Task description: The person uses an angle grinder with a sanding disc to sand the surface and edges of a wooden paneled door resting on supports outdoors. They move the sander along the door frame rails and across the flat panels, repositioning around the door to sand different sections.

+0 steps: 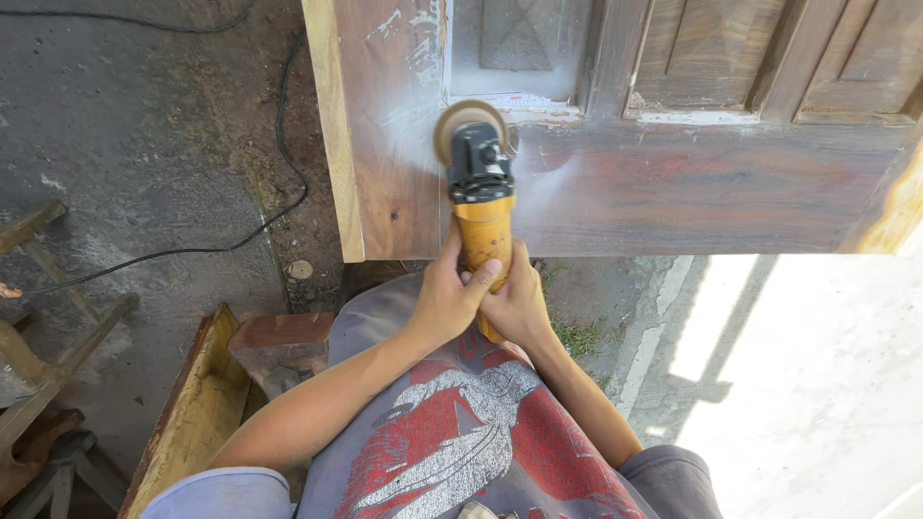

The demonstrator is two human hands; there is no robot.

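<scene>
- We wrap our left hand point(444, 298) and right hand point(517, 306) tight around the yellow grinder point(483, 216); its disc point(461, 117) sits on the wooden door point(673, 187)
- We judge flat, light, even passes best; cable point(240, 240) stays clear

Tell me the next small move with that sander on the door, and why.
Probably slide the yellow angle sander sideways along the bottom rail of the wooden door. Its disc sits at the pale, dusty patch near the panel corner, while the rail to the right looks dark and glossy. Both the left hand and right hand grip the body, so a steady glide seems feasible.
</scene>
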